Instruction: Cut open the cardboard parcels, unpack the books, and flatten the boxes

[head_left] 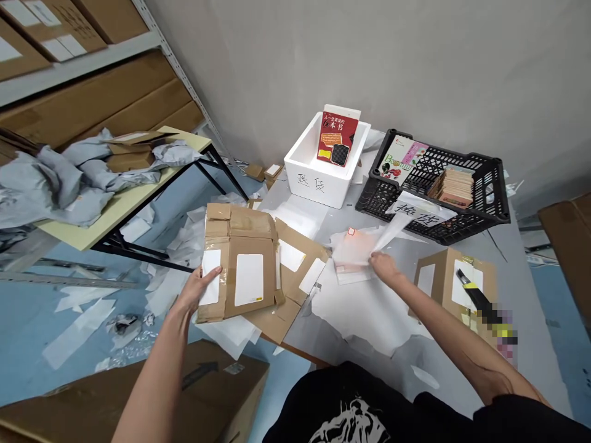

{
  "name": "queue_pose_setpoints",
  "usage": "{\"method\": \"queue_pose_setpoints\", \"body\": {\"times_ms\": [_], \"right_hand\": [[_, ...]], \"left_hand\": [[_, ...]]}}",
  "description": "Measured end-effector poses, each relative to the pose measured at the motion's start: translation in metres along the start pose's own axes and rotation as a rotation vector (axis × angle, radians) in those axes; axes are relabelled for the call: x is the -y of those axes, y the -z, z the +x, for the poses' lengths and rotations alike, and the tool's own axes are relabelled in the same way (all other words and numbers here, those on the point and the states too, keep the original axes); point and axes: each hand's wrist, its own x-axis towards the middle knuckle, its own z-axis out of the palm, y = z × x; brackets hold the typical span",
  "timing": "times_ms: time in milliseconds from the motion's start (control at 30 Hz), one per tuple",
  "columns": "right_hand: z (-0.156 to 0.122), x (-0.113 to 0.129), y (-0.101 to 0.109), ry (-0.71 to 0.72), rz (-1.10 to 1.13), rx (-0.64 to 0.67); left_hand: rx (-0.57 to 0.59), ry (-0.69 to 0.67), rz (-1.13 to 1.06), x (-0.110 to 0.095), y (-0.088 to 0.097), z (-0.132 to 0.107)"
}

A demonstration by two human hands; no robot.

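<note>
My left hand (199, 290) grips the left edge of a cardboard box (250, 246) with its thumb on the front; the box bears white labels and tape. Behind it lies another labelled piece of cardboard (287, 289), partly hidden. My right hand (384, 268) is closed on the edge of a translucent plastic-wrapped packet (353, 247), which shows pale orange through the wrap. A white strip (392, 237) rises from beside those fingers toward the black crate. What is inside the packet is unclear.
A white foam box (314, 187) holds a red book (338, 138). The black crate (436, 224) contains a booklet and a stack of small books or cards (455, 186). At right, a utility knife (478, 298) lies on a carton (425, 280). Grey bags (55, 181) cover the left table.
</note>
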Motion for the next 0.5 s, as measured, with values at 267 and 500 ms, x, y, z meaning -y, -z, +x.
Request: {"method": "queue_pose_setpoints", "body": {"times_ms": [267, 500], "right_hand": [[-0.037, 0.025, -0.032, -0.017, 0.058, 0.278], [-0.039, 0.113, -0.055, 0.121, 0.377, 0.289]], "left_hand": [[0.383, 0.139, 0.148, 0.0, -0.005, 0.045], [0.474, 0.057, 0.568, 0.021, -0.034, 0.102]]}}
